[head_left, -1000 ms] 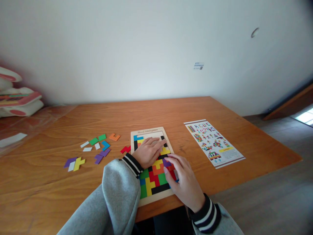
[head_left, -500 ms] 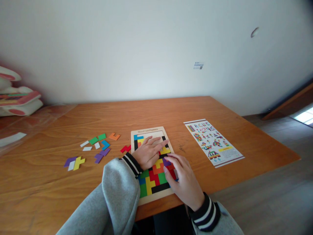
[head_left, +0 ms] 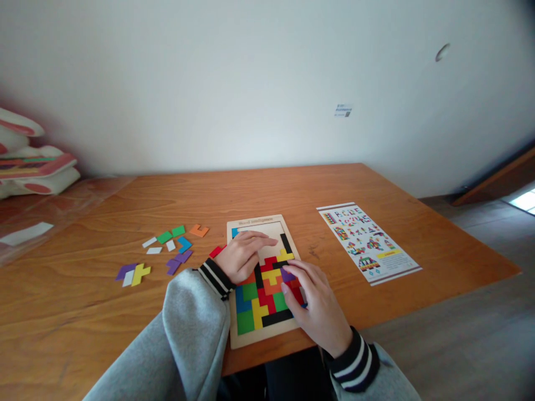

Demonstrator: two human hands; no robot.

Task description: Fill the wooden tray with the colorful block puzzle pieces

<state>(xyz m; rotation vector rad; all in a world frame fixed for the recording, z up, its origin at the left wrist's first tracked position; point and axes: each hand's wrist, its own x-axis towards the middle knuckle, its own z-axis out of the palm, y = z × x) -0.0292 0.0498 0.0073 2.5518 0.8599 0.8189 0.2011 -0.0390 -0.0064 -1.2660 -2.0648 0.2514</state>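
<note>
A wooden puzzle board (head_left: 246,338) lies near the table's front edge, its lower part filled with coloured pieces and part of its upper area bare. Over the board's upper left is my left hand (head_left: 243,256), palm down, fingers stretched to the right, with nothing seen in it. My right hand (head_left: 314,295) rests at the board's right side, thumb and fingers apart, fingertips by a purple piece (head_left: 286,274). Near the top right stands a black piece (head_left: 286,243) in the board. A red piece (head_left: 216,252) lies partly hidden behind my left hand.
Several loose pieces lie left of the board, among them an orange piece (head_left: 199,230), a blue piece (head_left: 184,244) and a yellow piece (head_left: 140,274). A printed pattern sheet (head_left: 368,242) lies at the right. A plush object (head_left: 37,170) sits at the far left.
My left hand has drawn back leftwards, uncovering red, yellow and black pieces in the board's middle. My right hand is almost unmoved. The view has shifted slightly.
</note>
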